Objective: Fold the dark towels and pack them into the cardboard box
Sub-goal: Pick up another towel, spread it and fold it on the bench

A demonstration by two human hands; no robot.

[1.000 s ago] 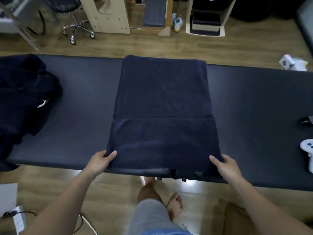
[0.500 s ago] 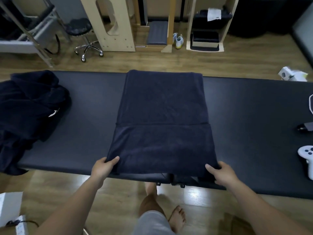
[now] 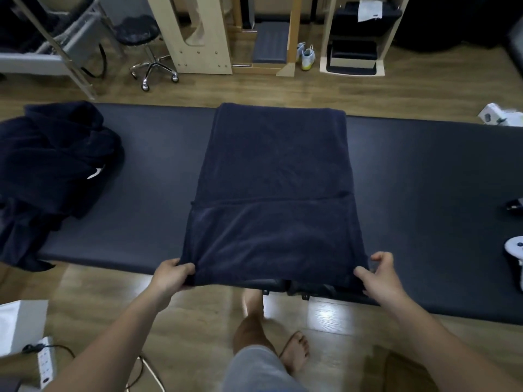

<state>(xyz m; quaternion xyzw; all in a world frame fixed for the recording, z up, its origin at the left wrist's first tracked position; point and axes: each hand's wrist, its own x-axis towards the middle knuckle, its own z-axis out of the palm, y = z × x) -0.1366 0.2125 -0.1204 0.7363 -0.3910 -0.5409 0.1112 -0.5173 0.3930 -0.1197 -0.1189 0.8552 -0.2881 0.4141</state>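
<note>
Navy towel (image 3: 271, 171) lies flat across black padded surface (image 3: 424, 179), centre of frame, reaching from far edge to near edge. Layer edge runs across it just below middle. Left hand (image 3: 169, 275) pinches lower-left corner, fingers curled on cloth. Right hand (image 3: 379, 278) grips lower-right corner, thumb and fingers closed on cloth. Crumpled heap of dark towels (image 3: 48, 165) at left of frame, partly hanging off surface. White controller (image 3: 515, 247) at right edge, well apart from towel.
</note>
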